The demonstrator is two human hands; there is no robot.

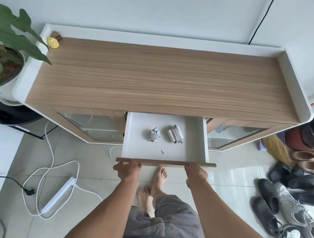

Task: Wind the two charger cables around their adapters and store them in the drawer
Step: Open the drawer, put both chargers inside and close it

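Observation:
The white drawer (pixel 193 150) stands pulled out from under the wooden cabinet top (pixel 165 77). Two white adapters lie side by side on its floor, each with a grey cable wound round it: the left adapter (pixel 153 135) and the right adapter (pixel 175 134). A small dark hook (pixel 162 152) lies nearer the drawer's front. My left hand (pixel 128 170) grips the wooden drawer front (pixel 165 162) near its left end. My right hand (pixel 196 174) grips that front toward its right end. Both sets of fingers curl over the top edge.
A potted plant (pixel 4 48) stands left of the cabinet, and a yellow object (pixel 53 42) sits at the top's back left corner. A white power strip (pixel 58 195) with cords lies on the floor to the left. Several shoes (pixel 292 206) crowd the floor at right. My bare feet (pixel 154 185) are below the drawer.

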